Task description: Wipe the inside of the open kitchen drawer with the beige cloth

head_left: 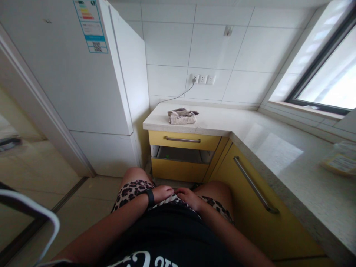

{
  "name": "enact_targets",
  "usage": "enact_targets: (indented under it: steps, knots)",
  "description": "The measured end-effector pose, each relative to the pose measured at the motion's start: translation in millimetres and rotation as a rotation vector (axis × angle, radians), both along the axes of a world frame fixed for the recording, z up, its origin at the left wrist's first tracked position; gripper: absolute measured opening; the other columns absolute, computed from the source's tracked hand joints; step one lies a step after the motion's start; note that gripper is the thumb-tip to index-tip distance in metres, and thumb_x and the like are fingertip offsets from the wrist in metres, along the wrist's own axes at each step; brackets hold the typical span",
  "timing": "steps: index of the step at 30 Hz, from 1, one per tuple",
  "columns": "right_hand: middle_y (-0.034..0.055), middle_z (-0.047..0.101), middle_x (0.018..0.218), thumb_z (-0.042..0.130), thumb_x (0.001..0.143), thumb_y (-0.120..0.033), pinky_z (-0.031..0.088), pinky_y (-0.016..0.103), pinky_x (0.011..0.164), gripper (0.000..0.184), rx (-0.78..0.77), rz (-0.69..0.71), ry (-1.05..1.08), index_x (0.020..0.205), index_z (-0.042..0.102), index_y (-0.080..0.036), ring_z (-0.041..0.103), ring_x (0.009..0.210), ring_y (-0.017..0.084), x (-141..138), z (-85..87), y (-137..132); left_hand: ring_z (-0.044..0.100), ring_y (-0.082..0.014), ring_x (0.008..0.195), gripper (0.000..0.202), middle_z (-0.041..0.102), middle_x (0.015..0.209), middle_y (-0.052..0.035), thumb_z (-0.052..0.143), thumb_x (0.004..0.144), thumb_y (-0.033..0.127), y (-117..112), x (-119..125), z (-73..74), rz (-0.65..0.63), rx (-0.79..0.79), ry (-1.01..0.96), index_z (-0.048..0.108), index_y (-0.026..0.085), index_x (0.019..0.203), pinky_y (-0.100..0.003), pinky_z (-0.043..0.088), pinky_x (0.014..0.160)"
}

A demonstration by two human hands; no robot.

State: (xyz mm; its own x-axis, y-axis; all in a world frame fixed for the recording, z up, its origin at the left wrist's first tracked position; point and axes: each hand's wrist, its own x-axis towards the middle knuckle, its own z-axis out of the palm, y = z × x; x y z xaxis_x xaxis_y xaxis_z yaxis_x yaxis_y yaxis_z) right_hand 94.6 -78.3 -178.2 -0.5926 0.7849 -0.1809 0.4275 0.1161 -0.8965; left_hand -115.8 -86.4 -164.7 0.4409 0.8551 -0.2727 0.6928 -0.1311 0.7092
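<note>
My left hand (pixel 163 193), with a dark band (pixel 150 198) around its wrist, rests on my lap over the leopard-print shorts (pixel 130 193). It holds nothing that I can see, and its fingers lie loosely on the cloth. Close by, almost touching it, my right hand (pixel 189 197) lies the same way, fingers relaxed and empty. Beyond my knees stands a yellow cabinet with a closed top drawer (pixel 185 140). Below that drawer is an open gap (pixel 182 154) showing a grey interior and a small green spot. A folded beige-brown towel (pixel 183 116) sits on the countertop (pixel 214 118).
At left stands a white refrigerator (pixel 69 78) with an energy label. A plugged-in cord (pixel 178 97) runs down the tiled wall. The counter continues along my right above a yellow cabinet door (pixel 250 200) with a metal handle. A clear plastic package (pixel 340 159) lies there beneath the window.
</note>
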Motion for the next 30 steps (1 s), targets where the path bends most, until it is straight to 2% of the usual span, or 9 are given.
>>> enact_targets:
  steps: [17,30]
  knots:
    - [0.0080,0.073,0.102,0.048,0.083,-0.035,0.047,0.033,0.087,0.039,0.019,-0.007,-0.004,0.106,0.072,-0.014,0.065,0.097,0.023,-0.7,1.3,-1.1,0.060,-0.0205,0.095,0.044,0.070,0.100,-0.0060,0.036,0.094,0.046,-1.1,0.3,4.2,-0.016,0.010,0.018,0.069,0.018,0.100,-0.027,0.043,0.080]
    - [0.0067,0.073,0.096,0.047,0.083,-0.034,0.048,0.033,0.082,0.038,0.016,-0.012,-0.015,0.105,0.072,-0.015,0.065,0.090,0.023,-0.4,-2.2,-0.3,0.060,-0.0197,0.093,0.045,0.070,0.100,-0.0053,0.036,0.094,0.048,1.4,-1.2,-2.3,-0.017,0.014,0.010,0.069,0.018,0.099,-0.027,0.042,0.078]
